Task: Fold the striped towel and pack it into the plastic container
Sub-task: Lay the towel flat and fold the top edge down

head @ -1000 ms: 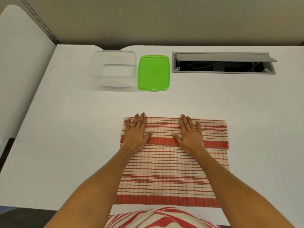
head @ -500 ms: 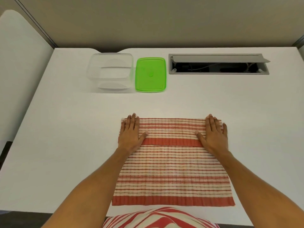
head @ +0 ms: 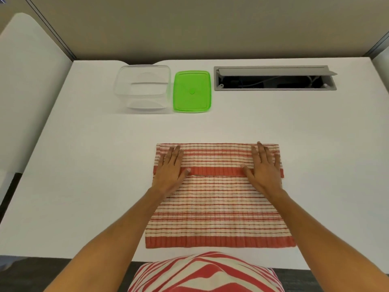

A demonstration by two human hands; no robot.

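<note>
The red-and-cream striped towel (head: 219, 207) lies flat on the white table, its far edge folded back toward me into a narrow flap. My left hand (head: 171, 170) rests palm down on the flap's left end, fingers spread. At the flap's right end my right hand (head: 264, 167) also presses flat. Neither hand grips the cloth. The clear plastic container (head: 143, 89) stands open and empty at the far left of the table. Its green lid (head: 192, 91) lies flat just to the right of it.
A grey cable hatch (head: 274, 77) is open in the table at the far right, with wires inside. A white panel (head: 27, 85) stands along the table's left side. Bare table surface (head: 210, 127) separates the towel from the container.
My right hand has slid along the folded flap from its middle to its right end. My left hand has stayed at the left end.
</note>
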